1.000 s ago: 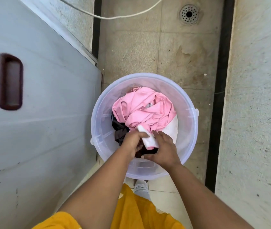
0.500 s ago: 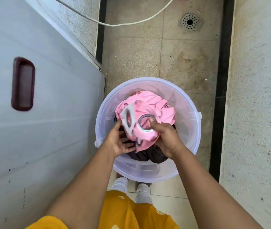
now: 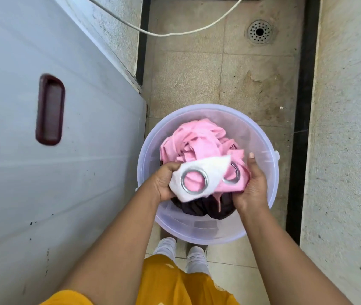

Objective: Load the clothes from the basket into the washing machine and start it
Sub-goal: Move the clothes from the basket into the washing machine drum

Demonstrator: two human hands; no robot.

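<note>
A round translucent plastic basket (image 3: pixel 261 133) stands on the tiled floor, holding a pink curtain (image 3: pixel 199 144) with a white band and metal eyelet rings, over a dark garment (image 3: pixel 203 206). My left hand (image 3: pixel 164 183) grips the white band beside one ring. My right hand (image 3: pixel 252 188) holds the pink fabric at the other ring, fingers curled under the bundle. The washing machine's grey side (image 3: pixel 43 172) with a dark red recessed handle (image 3: pixel 49 108) fills the left.
A white cable (image 3: pixel 175 34) hangs across the floor at the top. A round floor drain (image 3: pixel 259 31) lies at the upper right. A rough wall (image 3: pixel 347 128) bounds the right side. My feet (image 3: pixel 181 252) stand just behind the basket.
Both hands have gathered the curtain's eyelet end and spread apart, raising the white band with its rings above the dark garment. The view has shifted slightly.
</note>
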